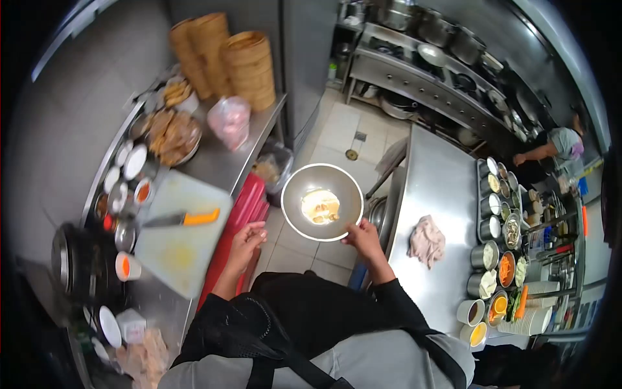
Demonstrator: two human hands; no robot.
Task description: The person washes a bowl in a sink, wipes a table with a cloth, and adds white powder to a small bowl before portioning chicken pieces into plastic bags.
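Observation:
A round metal bowl (295, 198) with a pale rim is held up in front of me, over the tiled floor. At its bottom lies a shallow, light-brown liquid mixture (321, 206), whose contents I cannot name. My right hand (365, 238) grips the bowl's lower right rim between thumb and fingers. To the left of the bowl, my left hand (247, 245) is apart from it, fingers loosely stretched and holding nothing. Left of that hand, a knife (194, 218) with an orange handle lies on a white cutting board (178, 259).
Bamboo steamers (251, 71) and a pink-filled plastic bag (229, 122) stand on the left counter. A crumpled cloth (427, 241) lies on the right steel table (434, 175), beside several ingredient tins (484, 256). Behind is a stove (414, 71); another person (564, 146) stands at far right.

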